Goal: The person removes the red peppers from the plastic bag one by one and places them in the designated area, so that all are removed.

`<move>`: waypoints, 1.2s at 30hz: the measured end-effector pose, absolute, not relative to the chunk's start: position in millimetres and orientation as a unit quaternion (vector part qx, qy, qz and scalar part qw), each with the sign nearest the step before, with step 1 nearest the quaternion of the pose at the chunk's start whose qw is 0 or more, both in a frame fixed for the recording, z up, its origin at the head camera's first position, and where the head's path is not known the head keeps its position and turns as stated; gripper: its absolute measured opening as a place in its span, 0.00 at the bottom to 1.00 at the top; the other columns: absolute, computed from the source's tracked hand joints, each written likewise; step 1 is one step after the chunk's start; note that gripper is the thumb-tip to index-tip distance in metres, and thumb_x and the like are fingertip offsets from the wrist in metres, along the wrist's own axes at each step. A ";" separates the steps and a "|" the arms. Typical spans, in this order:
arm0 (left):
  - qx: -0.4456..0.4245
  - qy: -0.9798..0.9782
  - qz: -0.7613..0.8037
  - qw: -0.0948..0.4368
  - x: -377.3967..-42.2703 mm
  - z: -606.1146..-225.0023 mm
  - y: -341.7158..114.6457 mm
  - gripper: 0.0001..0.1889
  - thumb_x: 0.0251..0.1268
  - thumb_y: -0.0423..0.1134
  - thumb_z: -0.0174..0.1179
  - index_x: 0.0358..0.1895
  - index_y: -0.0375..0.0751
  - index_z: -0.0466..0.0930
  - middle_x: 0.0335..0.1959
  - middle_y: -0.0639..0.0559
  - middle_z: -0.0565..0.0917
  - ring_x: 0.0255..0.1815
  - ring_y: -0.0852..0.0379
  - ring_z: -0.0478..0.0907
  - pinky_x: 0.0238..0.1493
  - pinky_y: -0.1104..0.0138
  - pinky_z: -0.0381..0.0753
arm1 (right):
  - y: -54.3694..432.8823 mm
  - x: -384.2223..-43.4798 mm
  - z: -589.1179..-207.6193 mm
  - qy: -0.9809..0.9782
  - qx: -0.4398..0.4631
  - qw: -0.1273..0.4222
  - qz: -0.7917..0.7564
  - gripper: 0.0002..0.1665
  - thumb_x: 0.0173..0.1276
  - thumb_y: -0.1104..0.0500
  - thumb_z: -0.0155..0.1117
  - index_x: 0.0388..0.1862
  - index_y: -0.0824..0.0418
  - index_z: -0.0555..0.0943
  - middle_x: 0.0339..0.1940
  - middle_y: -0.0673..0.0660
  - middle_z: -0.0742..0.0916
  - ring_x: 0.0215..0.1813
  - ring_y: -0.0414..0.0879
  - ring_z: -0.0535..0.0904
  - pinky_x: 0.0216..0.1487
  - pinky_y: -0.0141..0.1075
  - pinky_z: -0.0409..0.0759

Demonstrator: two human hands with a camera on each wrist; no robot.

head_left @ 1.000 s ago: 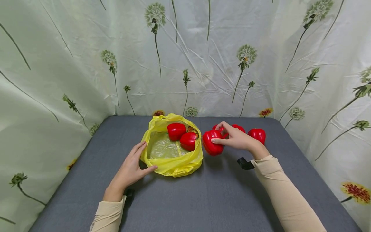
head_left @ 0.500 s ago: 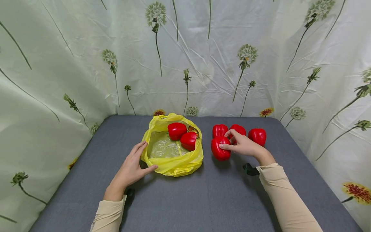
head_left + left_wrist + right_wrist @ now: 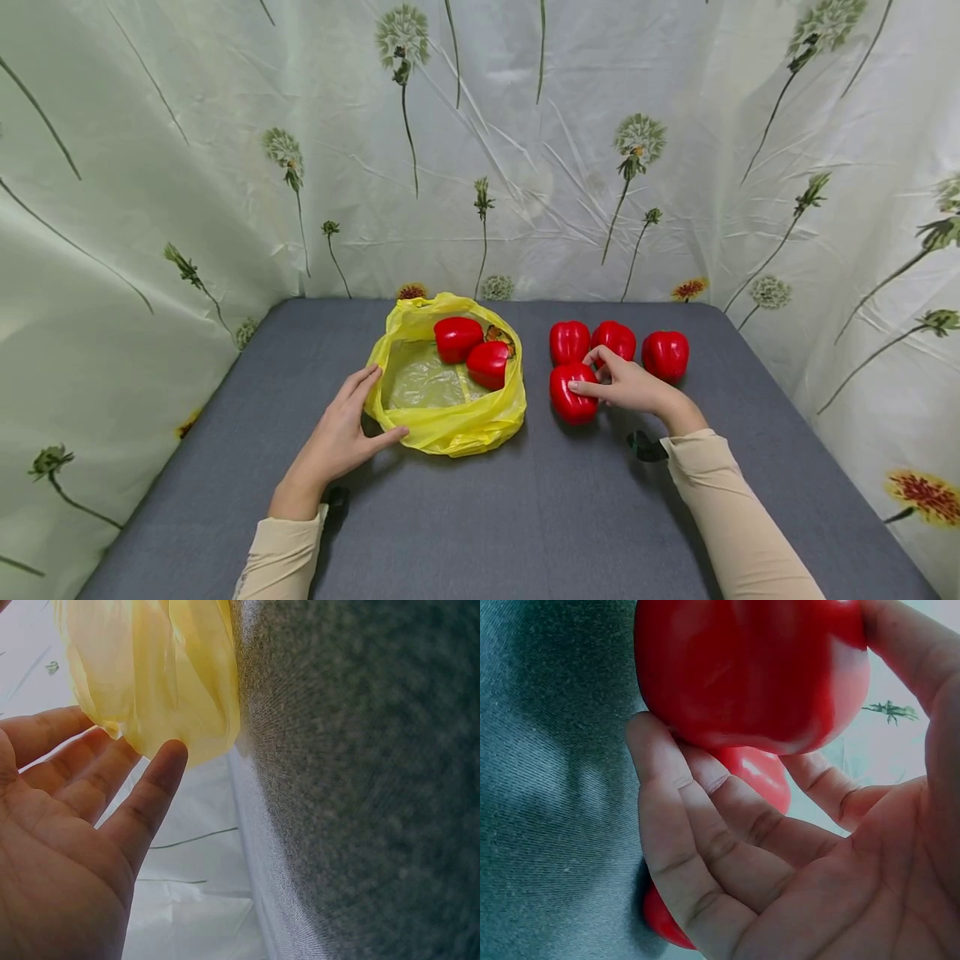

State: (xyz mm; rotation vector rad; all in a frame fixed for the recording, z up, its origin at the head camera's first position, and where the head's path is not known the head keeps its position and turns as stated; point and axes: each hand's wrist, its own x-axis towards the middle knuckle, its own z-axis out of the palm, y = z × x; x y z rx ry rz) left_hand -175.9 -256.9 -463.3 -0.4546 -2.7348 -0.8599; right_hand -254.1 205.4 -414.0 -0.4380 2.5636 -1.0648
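In the head view, a yellow plastic bag (image 3: 450,437) stands with its mouth spread wide; two red bell peppers (image 3: 458,339) lie inside at its right. My left hand (image 3: 333,437) rests its nearly straight fingers and thumb against the bag's left side, and the left wrist view shows the fingertips at the yellow film (image 3: 161,682). To the right of the bag, my right hand (image 3: 630,385) holds another red bell pepper (image 3: 572,400) between thumb and fingers, low at the table. The right wrist view has this pepper (image 3: 742,667) large, fingers bent along its side.
Just behind the held pepper sit two red bell peppers (image 3: 569,342), and a third red bell pepper (image 3: 665,355) stands farther right. A grey cloth-covered table (image 3: 480,525) lies under everything. Flower-printed curtain (image 3: 525,208) hangs around its back and sides.
My right hand has carried its pepper away from the bag, rightward and down to the table in front of the other peppers. My left hand and the bag have stayed in place.
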 end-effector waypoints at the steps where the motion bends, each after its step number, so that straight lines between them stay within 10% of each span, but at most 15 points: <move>1: -0.156 -0.935 -0.295 0.119 -175.9 -463.5 -256.9 0.54 0.59 0.51 0.81 0.82 0.28 0.62 0.81 0.34 0.66 0.80 0.31 0.68 0.75 0.36 0.73 | 205.4 -254.2 -414.7 0.900 -0.152 0.166 -0.373 0.34 0.72 0.44 0.72 0.63 0.62 0.69 0.40 0.58 0.85 0.37 0.52 0.84 0.43 0.41 0.85; 36: -0.150 -0.937 -0.292 0.118 -175.3 -464.6 -256.6 0.54 0.59 0.53 0.81 0.82 0.29 0.62 0.81 0.35 0.66 0.80 0.32 0.68 0.75 0.36 0.73 | 210.7 -259.5 -429.9 0.903 -0.136 0.180 -0.366 0.34 0.74 0.43 0.70 0.64 0.62 0.67 0.42 0.59 0.85 0.38 0.48 0.84 0.43 0.41 0.85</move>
